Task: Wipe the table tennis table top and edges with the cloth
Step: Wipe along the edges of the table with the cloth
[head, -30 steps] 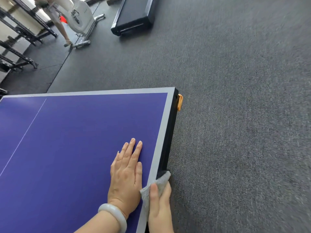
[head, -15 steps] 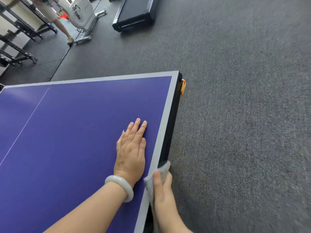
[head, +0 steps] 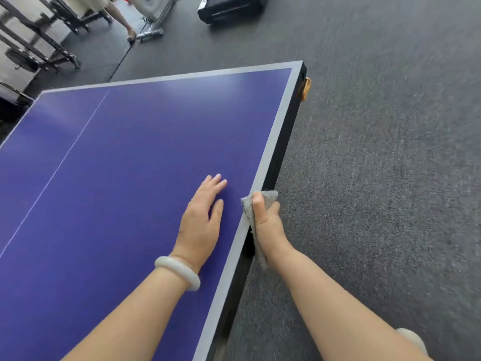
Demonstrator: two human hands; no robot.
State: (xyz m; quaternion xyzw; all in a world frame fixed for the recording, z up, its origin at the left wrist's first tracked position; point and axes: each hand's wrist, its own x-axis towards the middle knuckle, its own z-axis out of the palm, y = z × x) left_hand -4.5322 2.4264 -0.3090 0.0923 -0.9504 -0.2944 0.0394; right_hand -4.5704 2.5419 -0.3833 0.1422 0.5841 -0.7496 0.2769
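The blue table tennis table (head: 130, 157) fills the left of the view, with a grey border and a black side edge (head: 282, 152) running along its right. My left hand (head: 201, 222) lies flat on the blue top near that edge, fingers straight, a pale bangle on the wrist. My right hand (head: 266, 222) grips a grey cloth (head: 247, 207) wrapped over the table's right edge, thumb on top and fingers down the side.
Grey carpet (head: 377, 178) spreads to the right of the table. An orange corner fitting (head: 306, 87) sits at the far right corner. A black flat machine (head: 231, 6), a white exercise machine, metal racks (head: 39, 45) and a person's leg (head: 122, 19) are at the back.
My right hand has slid the cloth along the side edge toward the far corner. My left hand has moved forward on the top with it. The view has shifted forward too.
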